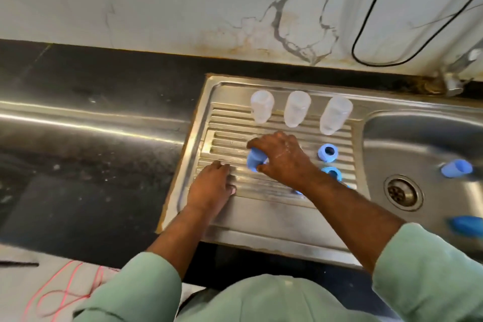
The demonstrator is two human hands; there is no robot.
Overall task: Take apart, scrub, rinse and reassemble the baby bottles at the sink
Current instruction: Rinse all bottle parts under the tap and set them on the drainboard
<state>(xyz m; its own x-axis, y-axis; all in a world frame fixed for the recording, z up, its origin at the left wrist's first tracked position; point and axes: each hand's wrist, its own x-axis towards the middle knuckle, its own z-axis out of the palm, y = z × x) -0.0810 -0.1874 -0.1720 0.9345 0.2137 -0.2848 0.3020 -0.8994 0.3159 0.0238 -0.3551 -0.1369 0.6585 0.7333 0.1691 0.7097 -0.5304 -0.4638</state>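
From the head camera, you're standing over the steel drainboard [261,206], looking straight down at it. Your right hand [282,158] reaches across to the middle of the ribbed section, and its fingers are curled round a blue cap [254,162], which sits low against the ribs; whether it touches the metal or is just lifted, I can't tell. Your left hand [211,187] lies flat on the drainboard just left of that cap, fingers straight and relaxed, pressing on the ribs and holding nothing.

Along the far edge of the drainboard three clear bottles stand in a row: the left bottle [262,106], the middle bottle [296,108] and the right bottle [334,115], apart from one another. To the right of your right hand a blue ring [327,152] rests on the ribs with its hole facing up, and a second blue ring [332,172] lies just nearer you, partly hidden behind your right wrist.

Over in the sink basin [418,138], a second blue cap [456,168] lies on its side near the drain [403,192]. Another blue piece [466,225] shows at the basin's near right edge, too blurred to name. The black tabletop [91,112] runs off to your left, a tap [449,73] sits at the far right by the marble wall [183,2], and your pale green sleeves [431,269] fill the bottom of the view.
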